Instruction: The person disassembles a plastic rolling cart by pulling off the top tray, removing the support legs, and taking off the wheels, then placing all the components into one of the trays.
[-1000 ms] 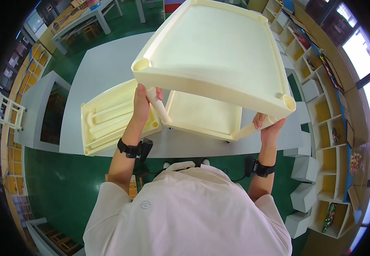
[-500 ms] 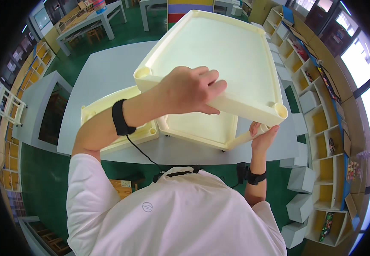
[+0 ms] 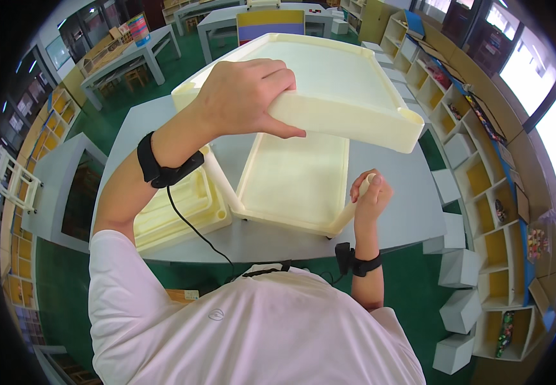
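Note:
My left hand (image 3: 252, 96) is closed over the near wall of a cream plastic tray (image 3: 336, 64), thumb below and fingers over the rim. The tray is raised and tilted above a second cream tray (image 3: 294, 183), whose near corners have upright tube posts. My right hand (image 3: 372, 194) wraps round the top of the right post (image 3: 350, 217), which leans outward. Apart from that post, the raised tray's near right corner socket (image 3: 411, 115) hangs above it. The left post (image 3: 221, 181) runs up behind my left forearm. What supports the raised tray's far side is hidden.
More cream trays (image 3: 182, 215) lie stacked on the left of the grey table (image 3: 406, 212). White shelves (image 3: 493, 256) and grey block stools (image 3: 459, 269) line the right side. A white wheeled rack (image 3: 18, 179) stands at far left. A cable hangs from my left wrist.
The raised tray's near right corner has come away from the right post. My right hand has moved off that corner and now grips the post top. My left hand has shifted left along the rim.

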{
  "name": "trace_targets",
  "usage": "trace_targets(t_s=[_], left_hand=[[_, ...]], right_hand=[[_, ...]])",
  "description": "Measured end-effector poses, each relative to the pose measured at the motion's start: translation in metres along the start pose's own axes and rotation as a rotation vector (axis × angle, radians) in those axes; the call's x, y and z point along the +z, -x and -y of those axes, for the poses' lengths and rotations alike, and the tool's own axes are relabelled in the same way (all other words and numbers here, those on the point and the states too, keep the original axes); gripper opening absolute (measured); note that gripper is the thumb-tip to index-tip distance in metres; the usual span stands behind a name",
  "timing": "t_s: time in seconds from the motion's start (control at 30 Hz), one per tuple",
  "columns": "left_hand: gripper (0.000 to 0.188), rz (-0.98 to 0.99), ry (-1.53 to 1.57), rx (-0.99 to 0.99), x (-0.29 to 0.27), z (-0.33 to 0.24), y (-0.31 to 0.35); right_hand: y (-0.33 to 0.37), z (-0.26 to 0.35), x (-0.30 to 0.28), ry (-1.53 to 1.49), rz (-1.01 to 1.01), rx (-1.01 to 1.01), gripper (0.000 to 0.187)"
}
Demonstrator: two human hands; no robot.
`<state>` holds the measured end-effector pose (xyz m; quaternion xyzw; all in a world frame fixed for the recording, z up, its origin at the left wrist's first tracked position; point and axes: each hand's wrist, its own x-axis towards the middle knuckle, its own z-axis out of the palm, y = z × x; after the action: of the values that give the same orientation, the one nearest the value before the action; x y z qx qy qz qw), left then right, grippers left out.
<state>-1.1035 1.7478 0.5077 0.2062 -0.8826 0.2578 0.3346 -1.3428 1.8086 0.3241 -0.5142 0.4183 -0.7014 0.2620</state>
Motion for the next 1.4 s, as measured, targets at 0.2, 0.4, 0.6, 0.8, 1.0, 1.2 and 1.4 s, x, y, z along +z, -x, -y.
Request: trace_targets(t_s=[0.2, 0.4, 0.6, 0.8, 1.0, 1.2, 1.4], left_hand=[[0.048, 0.021, -0.064, 0.052, 0.001, 0.019, -0.007], [0.046, 0.011, 0.079, 0.27, 0.024, 0.011, 0.022], [0.044, 0.168, 0.066, 0.369, 0.021, 0.062, 0.057], [0.018, 0.277, -0.134, 0.17, 0.023, 0.125, 0.096], [0.022, 0.427, -0.155, -0.362, 0.028, 0.141, 0.101], [0.032, 0.455, -0.104, -0.419, 0.013, 0.138, 0.111], [0.033, 0.505, 0.365, -0.559, -0.012, 0.155, 0.116]], right_hand=[[0.002, 0.001, 0.002, -0.043, -0.085, -0.025, 0.054], [0.022, -0.01, 0.0, 0.139, 0.088, -0.069, 0.053], [0.027, 0.011, 0.0, 0.5, 0.425, -0.501, 0.037], [-0.023, -0.016, -0.087, 0.457, -0.446, -0.422, 0.027], [-0.054, -0.073, -0.149, 0.049, 0.07, 0.112, 0.045], [-0.026, -0.044, -0.118, -0.496, 0.043, 0.2, 0.054], [-0.017, -0.024, -0.101, -0.441, 0.319, 0.105, 0.056]])
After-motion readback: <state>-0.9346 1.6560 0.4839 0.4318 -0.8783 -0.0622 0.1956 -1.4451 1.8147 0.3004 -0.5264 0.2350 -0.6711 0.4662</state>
